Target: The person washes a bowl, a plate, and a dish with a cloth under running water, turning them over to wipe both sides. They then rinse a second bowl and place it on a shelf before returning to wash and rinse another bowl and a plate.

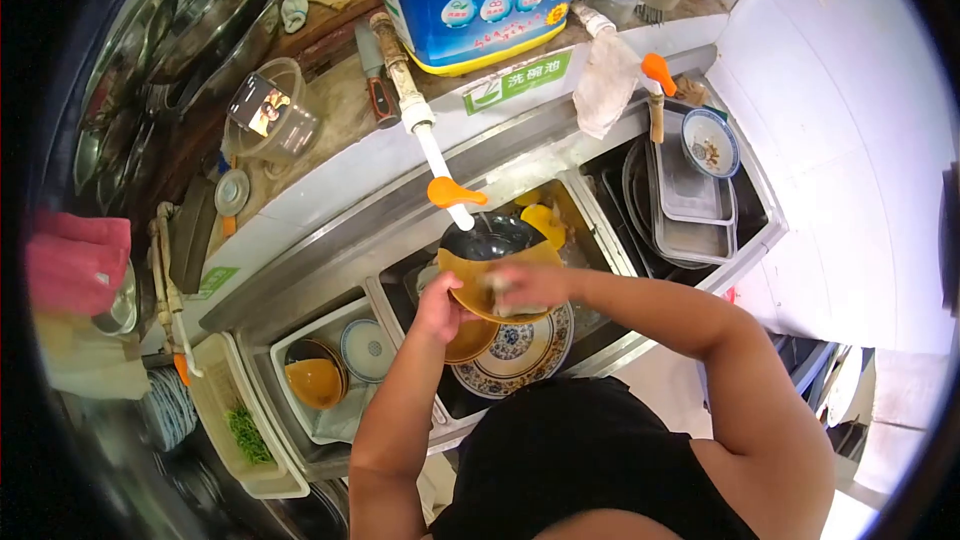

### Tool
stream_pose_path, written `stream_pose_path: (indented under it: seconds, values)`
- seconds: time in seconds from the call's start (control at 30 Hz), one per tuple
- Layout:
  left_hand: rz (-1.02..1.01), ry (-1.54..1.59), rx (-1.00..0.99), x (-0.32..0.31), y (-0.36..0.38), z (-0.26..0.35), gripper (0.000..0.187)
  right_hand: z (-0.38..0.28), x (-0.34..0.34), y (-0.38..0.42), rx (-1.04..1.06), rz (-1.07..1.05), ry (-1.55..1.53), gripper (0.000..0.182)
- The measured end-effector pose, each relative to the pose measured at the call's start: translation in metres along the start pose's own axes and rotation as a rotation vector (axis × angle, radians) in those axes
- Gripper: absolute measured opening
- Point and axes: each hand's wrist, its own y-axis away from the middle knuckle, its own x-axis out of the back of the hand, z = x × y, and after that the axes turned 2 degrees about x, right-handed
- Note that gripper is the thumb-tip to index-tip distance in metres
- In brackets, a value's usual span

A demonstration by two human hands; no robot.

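A black and yellow-brown bowl [475,265] is held tilted under the white tap [459,212] with the orange handle, over the middle sink. My left hand [440,308] grips its lower left rim. Inside the bowl, my right hand [528,287] presses a pale cloth [500,292] against the yellow-brown part; its fingers are blurred. Below the bowl lie another yellow-brown bowl [470,342] and a white plate with a blue floral pattern [515,355]. Something yellow [545,224] lies in the sink behind the bowl.
The left basin holds stacked bowls [315,380] in a white tub [283,350]. Metal trays [697,240] and a blue-rimmed bowl [710,143] sit in the right basin. A blue detergent jug [480,5], knife [376,80] and plastic tub [290,130] stand on the ledge. Greens lie in a basket [215,380].
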Motion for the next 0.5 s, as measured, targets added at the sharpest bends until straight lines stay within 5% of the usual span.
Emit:
stream_pose_path:
  seconds: [0.07,0.13,0.27,0.33,0.37,0.43,0.5]
  values:
    - [-0.04,0.022,-0.014,-0.002,-0.003,0.002,0.05,0.001,-0.017,0.0,0.098,-0.11,0.17,0.06]
    - [-0.021,0.004,0.024,-0.002,-0.003,0.002,0.049,-0.007,-0.023,-0.004,0.325,0.069,0.15,0.065]
    - [-0.045,0.017,0.045,-0.005,0.001,0.002,0.047,0.0,0.014,-0.018,0.236,0.073,0.574,0.07]
    - [-0.021,-0.046,-0.067,-0.009,-0.001,-0.001,0.046,0.015,0.019,-0.024,0.15,0.392,0.913,0.057]
    - [-0.023,-0.048,-0.066,-0.009,0.0,-0.001,0.046,0.021,0.025,-0.028,0.148,0.395,0.914,0.057]
    - [0.047,-0.108,-0.127,-0.009,0.005,-0.001,0.049,0.029,0.038,-0.033,-0.382,0.289,0.322,0.039]
    - [0.103,-0.09,-0.144,-0.006,0.007,-0.006,0.05,0.046,0.041,-0.026,-0.404,0.372,0.341,0.035]
